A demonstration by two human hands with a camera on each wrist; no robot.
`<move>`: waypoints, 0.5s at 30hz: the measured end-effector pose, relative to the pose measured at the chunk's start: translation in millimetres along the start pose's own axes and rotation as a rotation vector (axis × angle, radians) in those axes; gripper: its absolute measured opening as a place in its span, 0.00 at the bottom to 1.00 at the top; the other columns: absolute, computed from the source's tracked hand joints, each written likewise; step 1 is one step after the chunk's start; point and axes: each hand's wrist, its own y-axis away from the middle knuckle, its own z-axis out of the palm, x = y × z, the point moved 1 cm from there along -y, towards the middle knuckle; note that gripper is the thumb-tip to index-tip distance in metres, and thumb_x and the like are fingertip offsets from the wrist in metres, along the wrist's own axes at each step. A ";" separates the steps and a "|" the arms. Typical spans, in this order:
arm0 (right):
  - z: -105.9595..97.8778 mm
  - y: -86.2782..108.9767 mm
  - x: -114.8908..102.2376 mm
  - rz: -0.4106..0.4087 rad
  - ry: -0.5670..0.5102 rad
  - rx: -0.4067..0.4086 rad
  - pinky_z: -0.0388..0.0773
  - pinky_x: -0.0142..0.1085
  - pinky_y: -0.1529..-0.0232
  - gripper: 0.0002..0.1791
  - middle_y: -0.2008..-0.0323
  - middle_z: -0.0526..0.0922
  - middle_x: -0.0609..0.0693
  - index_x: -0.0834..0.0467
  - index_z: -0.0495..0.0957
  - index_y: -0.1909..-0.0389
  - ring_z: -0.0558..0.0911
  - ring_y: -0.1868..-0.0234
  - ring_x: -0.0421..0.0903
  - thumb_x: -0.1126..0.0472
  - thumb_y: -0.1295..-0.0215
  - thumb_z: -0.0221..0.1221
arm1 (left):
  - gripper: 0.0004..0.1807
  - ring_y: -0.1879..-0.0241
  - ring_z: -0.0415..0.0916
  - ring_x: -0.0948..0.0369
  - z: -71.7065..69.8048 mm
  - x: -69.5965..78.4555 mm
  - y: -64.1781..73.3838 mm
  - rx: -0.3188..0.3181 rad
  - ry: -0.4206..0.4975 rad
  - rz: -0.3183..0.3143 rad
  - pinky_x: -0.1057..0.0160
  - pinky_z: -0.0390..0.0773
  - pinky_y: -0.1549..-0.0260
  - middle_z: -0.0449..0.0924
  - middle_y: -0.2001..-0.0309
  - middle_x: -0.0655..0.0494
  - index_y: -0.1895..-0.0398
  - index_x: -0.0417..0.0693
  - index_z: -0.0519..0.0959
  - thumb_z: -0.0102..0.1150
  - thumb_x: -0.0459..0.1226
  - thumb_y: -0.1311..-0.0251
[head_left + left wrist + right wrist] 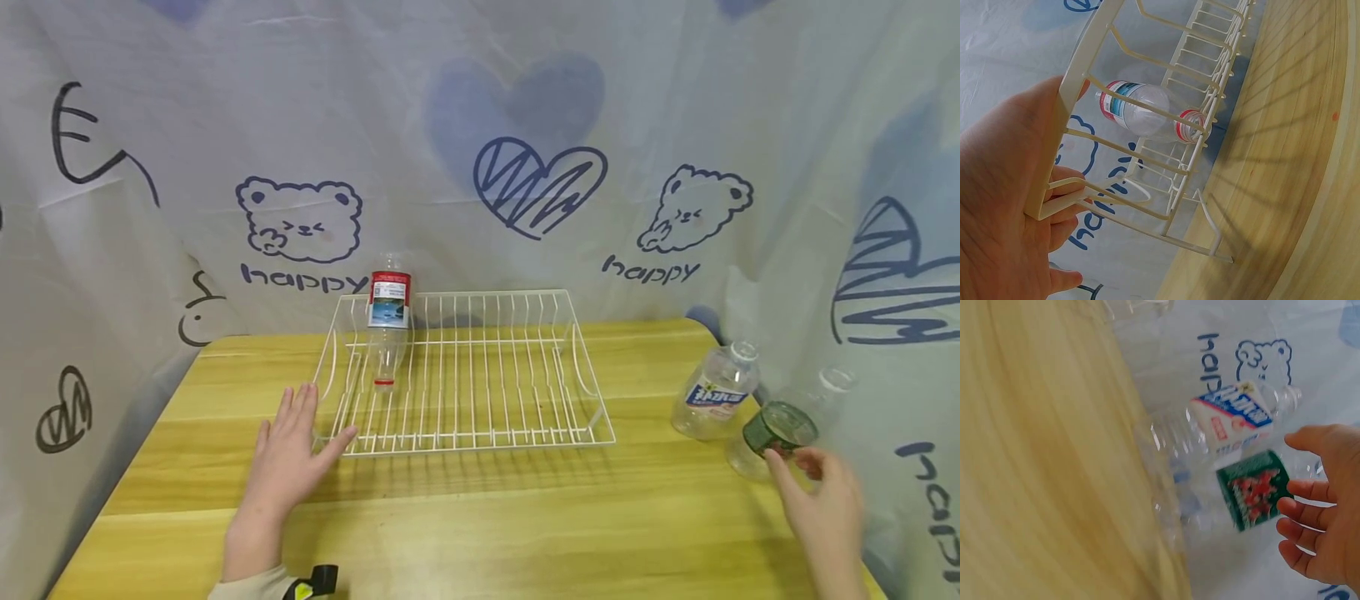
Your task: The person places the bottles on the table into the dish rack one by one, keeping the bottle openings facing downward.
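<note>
My left hand (288, 462) rests at the front left corner of a white wire dish rack (487, 433), fingers stretched along its left side and thumb over the front rail. A clear plastic bottle (388, 333) with a red and blue label lies in the rack's left part, its red-ringed neck towards me. Over at the right, my right hand (825, 492) is beside a clear bottle with a green label (1254, 490), thumb and fingers spread apart at its upper part. Just left of that one stands another clear bottle (716, 396), labelled white and blue.
The rack stands on a wooden table (480, 525) near its back edge. A pale printed cloth (420, 167) with hearts and bears hangs behind and along both sides. The two upright bottles are close together near the table's right edge.
</note>
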 end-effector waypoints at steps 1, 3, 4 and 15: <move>0.0 -0.9 2.4 0.012 0.013 -0.022 0.65 0.52 0.50 0.27 0.53 0.74 0.70 0.72 0.71 0.50 0.71 0.54 0.60 0.51 0.33 0.58 | 0.52 0.22 0.29 0.42 -0.3 0.0 0.1 -0.001 0.001 -0.001 0.27 0.34 0.32 0.35 0.21 0.42 0.22 0.40 0.39 0.42 0.65 0.35; -0.4 -2.5 8.1 0.023 0.036 -0.061 0.66 0.55 0.49 0.30 0.53 0.73 0.72 0.73 0.70 0.49 0.71 0.52 0.64 0.49 0.34 0.58 | 0.52 0.22 0.30 0.42 -0.8 0.1 0.4 -0.001 0.003 -0.003 0.27 0.34 0.32 0.35 0.21 0.42 0.22 0.41 0.38 0.42 0.65 0.35; -0.5 -3.3 11.2 0.019 0.051 -0.075 0.66 0.56 0.48 0.31 0.53 0.73 0.73 0.74 0.70 0.50 0.71 0.52 0.65 0.48 0.35 0.59 | 0.52 0.22 0.30 0.42 -1.1 0.1 0.5 -0.001 0.001 -0.003 0.27 0.34 0.32 0.35 0.21 0.42 0.22 0.41 0.38 0.42 0.65 0.35; 5.5 -20.5 34.4 0.022 0.206 -0.203 0.65 0.62 0.45 0.46 0.48 0.70 0.77 0.77 0.63 0.41 0.69 0.48 0.72 0.37 0.38 0.58 | 0.52 0.22 0.30 0.42 -1.5 0.0 -0.1 -0.003 -0.010 -0.001 0.27 0.35 0.32 0.35 0.21 0.42 0.22 0.40 0.38 0.42 0.65 0.34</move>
